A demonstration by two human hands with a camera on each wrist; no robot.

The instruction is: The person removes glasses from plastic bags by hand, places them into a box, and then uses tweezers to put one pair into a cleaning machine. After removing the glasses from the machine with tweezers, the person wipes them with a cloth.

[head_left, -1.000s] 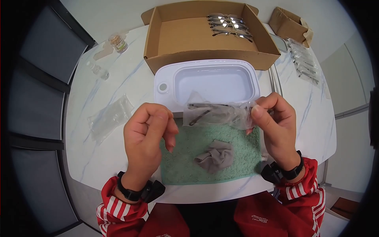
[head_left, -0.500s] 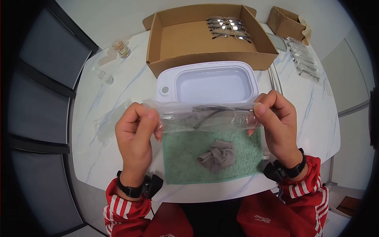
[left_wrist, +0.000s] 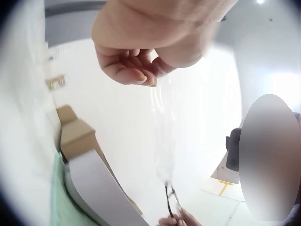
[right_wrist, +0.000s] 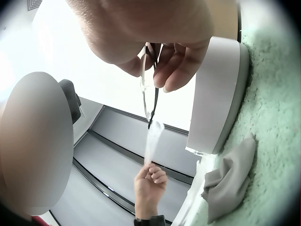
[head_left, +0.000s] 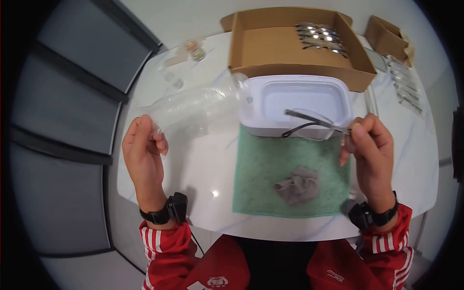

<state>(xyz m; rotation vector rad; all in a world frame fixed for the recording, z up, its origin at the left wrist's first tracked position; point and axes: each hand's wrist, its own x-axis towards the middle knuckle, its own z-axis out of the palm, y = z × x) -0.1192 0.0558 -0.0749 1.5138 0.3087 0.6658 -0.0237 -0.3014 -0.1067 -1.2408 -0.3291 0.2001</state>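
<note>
In the head view my right hand pinches a pair of glasses at one end, with the dark temples pointing left over the front of the white basin. My left hand pinches the near end of a clear plastic sleeve, which stretches up and right toward the basin's left end. The glasses are out of the sleeve in this view. The right wrist view shows the glasses hanging from thumb and fingers. A crumpled grey cloth lies on the green towel below the hands.
Behind the basin stands an open cardboard box with several glasses inside at its right. Several bagged glasses lie at the far right, by a small cardboard box. A jar and a small clear bottle stand at the back left.
My left hand has taken hold of the sleeve's free end and drawn it left, off the glasses. The glasses, wrapped in it before, now show bare in my right hand. The head view has shifted left.
</note>
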